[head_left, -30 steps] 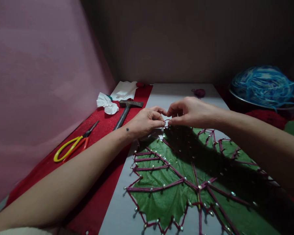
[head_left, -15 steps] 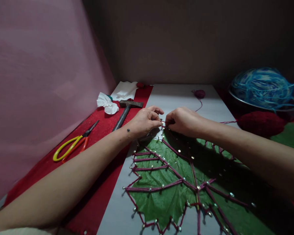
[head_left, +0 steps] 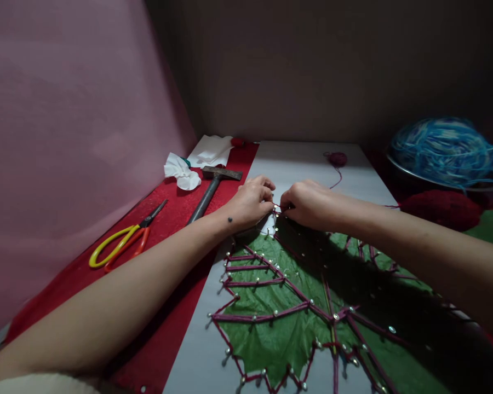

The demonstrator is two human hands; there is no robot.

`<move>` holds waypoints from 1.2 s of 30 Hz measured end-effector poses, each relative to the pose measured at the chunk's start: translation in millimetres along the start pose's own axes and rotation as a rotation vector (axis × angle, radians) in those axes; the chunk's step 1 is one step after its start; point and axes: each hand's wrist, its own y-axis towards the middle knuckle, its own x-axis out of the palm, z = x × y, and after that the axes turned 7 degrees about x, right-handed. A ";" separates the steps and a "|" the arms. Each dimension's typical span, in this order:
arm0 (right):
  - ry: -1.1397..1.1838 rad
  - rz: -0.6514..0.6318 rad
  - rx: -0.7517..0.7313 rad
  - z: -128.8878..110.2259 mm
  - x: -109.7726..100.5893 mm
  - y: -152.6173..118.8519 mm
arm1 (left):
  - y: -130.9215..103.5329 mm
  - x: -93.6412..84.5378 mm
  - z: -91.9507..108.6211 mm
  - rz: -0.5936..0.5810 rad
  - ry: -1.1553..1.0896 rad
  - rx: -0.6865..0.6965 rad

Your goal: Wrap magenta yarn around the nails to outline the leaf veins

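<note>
A large green leaf [head_left: 271,342] lies on a white board [head_left: 197,350], with nails [head_left: 230,351] standing along its edge and veins. Dark red yarn runs round the outline, and purple yarn [head_left: 263,316] follows the veins. At the leaf's far tip my left hand [head_left: 252,201] is closed, thumb against fingers. Just to its right, my right hand [head_left: 306,203] pinches the same thin red yarn [head_left: 277,206], which spans the short gap between both hands beside a nail. The fingertips of my right hand are partly hidden by its knuckles.
Left on the red cloth lie scissors [head_left: 125,235], a hammer [head_left: 207,200] and crumpled tissue [head_left: 181,172]. A small purple yarn ball [head_left: 337,159] sits at the board's far end. Right are a red yarn ball [head_left: 441,209] and a bowl [head_left: 419,174] of blue yarn [head_left: 446,150].
Both hands stay at the leaf's far tip with the red yarn between them. My left wrist has shifted slightly right; the view has moved a little.
</note>
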 end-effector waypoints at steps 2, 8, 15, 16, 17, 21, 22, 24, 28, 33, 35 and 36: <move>0.003 0.047 -0.008 1.1 0.1 -4.6 | 0.2 1.3 -2.4 -0.009 0.023 0.045; -0.161 0.200 -0.041 -8.4 0.0 -22.9 | 0.0 2.3 -9.7 -0.016 0.004 0.245; -0.145 0.174 -0.048 -5.3 2.0 -27.7 | 4.5 1.4 -13.5 -0.105 0.074 0.417; -0.140 0.161 -0.059 -3.2 2.7 -28.9 | 5.4 1.0 -13.9 -0.125 0.087 0.432; -0.136 0.145 -0.068 -1.0 3.4 -30.3 | 6.2 0.4 -14.2 -0.145 0.098 0.448; -0.138 0.054 -0.082 4.9 4.9 -35.2 | 6.3 -4.6 -12.2 -0.201 0.098 0.470; -0.133 0.036 -0.085 5.2 4.8 -35.7 | 5.4 -6.3 -10.8 -0.212 0.081 0.463; -0.121 0.018 -0.092 4.4 4.4 -36.1 | 3.4 -9.7 -7.6 -0.239 0.042 0.437; -0.155 0.007 -0.114 2.8 4.9 -37.1 | 1.0 -12.1 -3.7 -0.220 -0.048 0.337; -0.102 0.098 -0.146 7.7 8.2 -43.0 | 3.4 -6.6 -6.0 -0.188 -0.022 0.362; -0.079 0.123 -0.154 9.3 9.0 -44.9 | 3.8 -5.1 -6.5 -0.188 0.008 0.378; -0.067 0.130 -0.154 9.7 9.2 -45.5 | 3.5 -5.0 -6.3 -0.187 0.014 0.378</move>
